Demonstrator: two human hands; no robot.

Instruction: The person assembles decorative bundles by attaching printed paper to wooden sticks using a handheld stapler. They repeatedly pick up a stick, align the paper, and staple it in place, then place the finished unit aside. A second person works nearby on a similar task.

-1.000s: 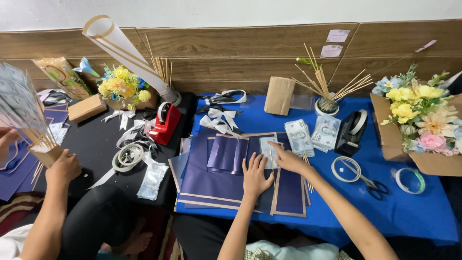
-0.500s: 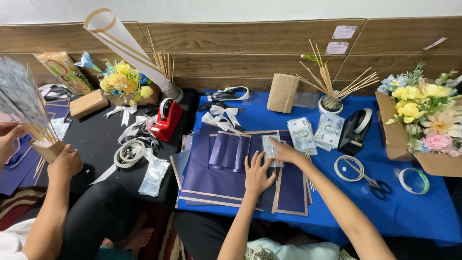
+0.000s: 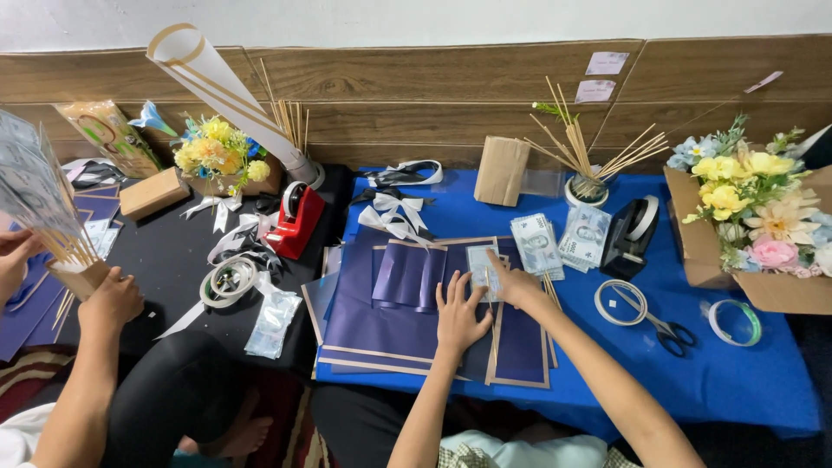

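Navy wrapping paper [image 3: 381, 325], edged with a thin gold border, lies flat on the blue table [image 3: 728, 381], several sheets overlapping, with a pleated fold standing near its far edge. Left hand [image 3: 458, 314] rests on the paper, palm down and fingers spread, gripping nothing. Right hand [image 3: 513, 282], just right of the left hand, presses a pale banknote [image 3: 479, 263] against the paper; fingers curl loosely, though whether they pinch it is unclear. More banknotes [image 3: 559, 243] lie beyond the paper's right corner.
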